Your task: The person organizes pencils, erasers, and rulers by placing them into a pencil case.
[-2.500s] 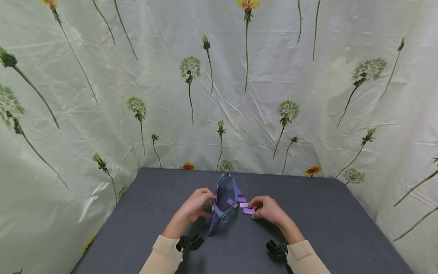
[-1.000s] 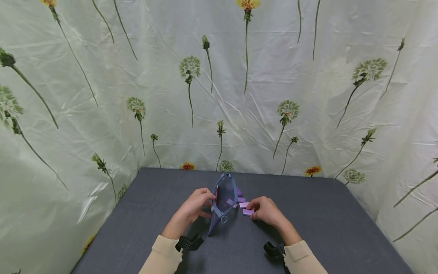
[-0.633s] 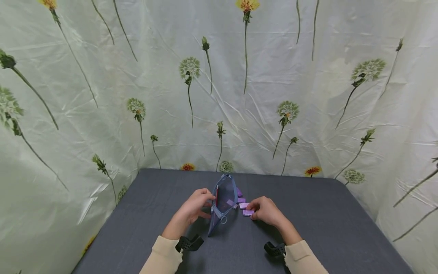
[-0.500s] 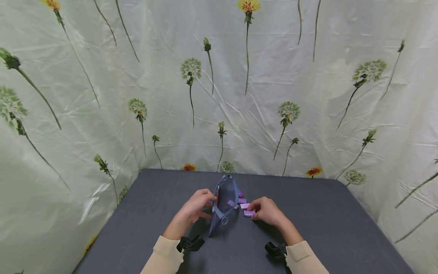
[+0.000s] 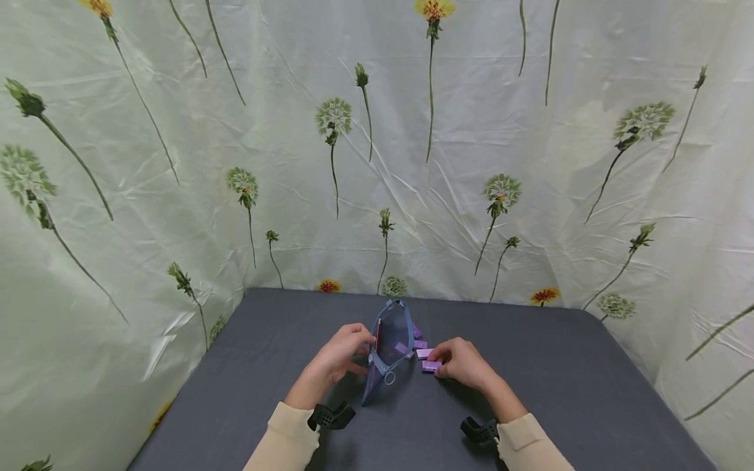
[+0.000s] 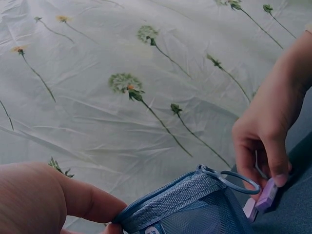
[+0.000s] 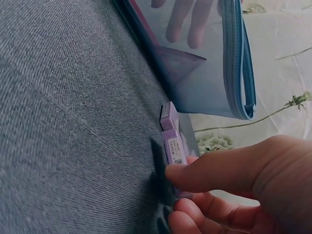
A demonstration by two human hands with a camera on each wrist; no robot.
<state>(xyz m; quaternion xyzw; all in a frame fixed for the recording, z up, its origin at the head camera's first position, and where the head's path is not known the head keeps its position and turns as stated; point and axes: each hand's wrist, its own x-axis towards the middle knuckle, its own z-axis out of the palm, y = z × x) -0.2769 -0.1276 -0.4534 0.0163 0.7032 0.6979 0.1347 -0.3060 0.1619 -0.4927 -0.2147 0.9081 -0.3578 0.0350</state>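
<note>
My left hand (image 5: 341, 356) pinches the rim of a blue mesh zip pouch (image 5: 370, 386) between thumb and fingers. The pouch stands on the table with its mouth spread apart, and a red pencil (image 5: 378, 335) leans inside it. A ring hangs from its zip pull (image 5: 389, 377). To the right of the pouch my right hand (image 5: 464, 363) pinches a small purple eraser (image 5: 431, 366), whose label and barcode show in the right wrist view. Another purple eraser (image 7: 169, 117) lies against its far end. My right fingertips partly hide the nearest erasers.
More purple erasers (image 5: 421, 344) lie in a loose row along the pouch's right side, one seen through the mesh. A dark grey cloth covers the table (image 5: 565, 386). Behind it hangs a pale curtain (image 5: 448, 131) printed with dandelions.
Since the oldest frame my right hand has drawn the nearest eraser very slightly toward me, widening the gap to its neighbour. My left hand and the pouch hold still; the head view shifts a little.
</note>
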